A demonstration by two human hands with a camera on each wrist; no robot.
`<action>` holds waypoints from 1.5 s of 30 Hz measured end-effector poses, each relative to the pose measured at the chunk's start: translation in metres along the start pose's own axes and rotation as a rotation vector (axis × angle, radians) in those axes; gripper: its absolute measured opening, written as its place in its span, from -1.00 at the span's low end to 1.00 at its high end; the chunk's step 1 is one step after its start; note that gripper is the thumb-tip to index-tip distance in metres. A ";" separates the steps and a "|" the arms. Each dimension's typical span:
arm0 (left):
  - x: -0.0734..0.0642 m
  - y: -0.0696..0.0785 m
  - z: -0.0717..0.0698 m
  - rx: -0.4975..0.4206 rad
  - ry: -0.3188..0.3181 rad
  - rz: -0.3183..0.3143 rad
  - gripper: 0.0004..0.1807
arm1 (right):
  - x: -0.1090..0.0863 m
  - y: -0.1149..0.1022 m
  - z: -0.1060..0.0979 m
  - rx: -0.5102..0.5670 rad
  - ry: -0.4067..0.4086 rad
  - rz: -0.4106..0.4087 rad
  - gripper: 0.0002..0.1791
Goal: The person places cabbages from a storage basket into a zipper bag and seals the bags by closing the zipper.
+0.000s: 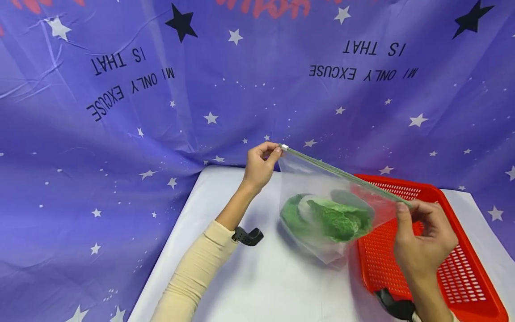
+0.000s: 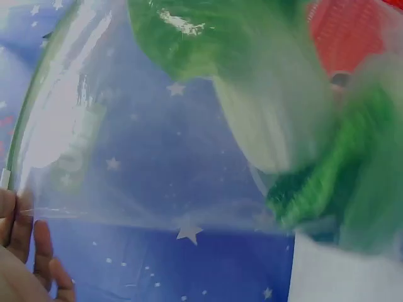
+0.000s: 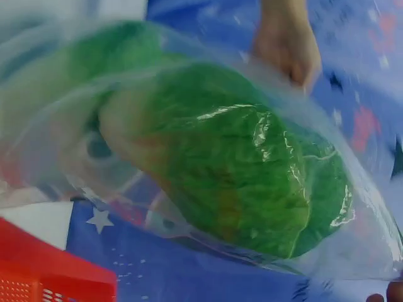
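Observation:
A clear slider zip bag (image 1: 299, 172) hangs stretched between both hands, with green leafy vegetable leaves (image 1: 339, 219) inside. My left hand (image 1: 259, 167) pinches the upper left corner, right at the small white slider (image 1: 284, 147). Thumb and fingers of my right hand (image 1: 424, 239) grip the opposite end of the green zip strip, which slants down to the right. Through the film, the left wrist view shows pale stalks (image 2: 264, 129) and curled green leaf edges. A broad green leaf (image 3: 239, 163) fills the middle of the right wrist view.
A red perforated plastic basket (image 1: 468, 241) stands at the right of the white table (image 1: 257, 286), partly behind the bag and right hand. A purple cloth (image 1: 241, 89) with stars and lettering hangs behind. Black wrist cameras (image 1: 248, 236) sit on both wrists.

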State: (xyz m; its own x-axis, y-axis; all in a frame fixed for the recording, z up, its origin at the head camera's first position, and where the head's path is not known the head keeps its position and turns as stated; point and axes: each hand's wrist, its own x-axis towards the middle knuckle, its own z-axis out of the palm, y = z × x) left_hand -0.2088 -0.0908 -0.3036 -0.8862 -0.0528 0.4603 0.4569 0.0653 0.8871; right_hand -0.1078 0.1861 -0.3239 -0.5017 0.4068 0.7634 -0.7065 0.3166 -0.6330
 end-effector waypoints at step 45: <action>-0.040 0.016 0.010 0.088 0.258 0.198 -0.91 | 0.019 -0.010 0.101 -0.219 -0.346 -0.431 -0.70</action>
State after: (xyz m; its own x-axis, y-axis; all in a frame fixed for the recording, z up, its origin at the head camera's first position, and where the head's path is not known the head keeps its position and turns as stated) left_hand -0.1667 -0.0774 -0.3087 -0.7273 -0.2798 0.6267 0.5999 0.1843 0.7785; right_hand -0.1605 0.1043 -0.2903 -0.3517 -0.0889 0.9319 -0.7814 0.5760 -0.2400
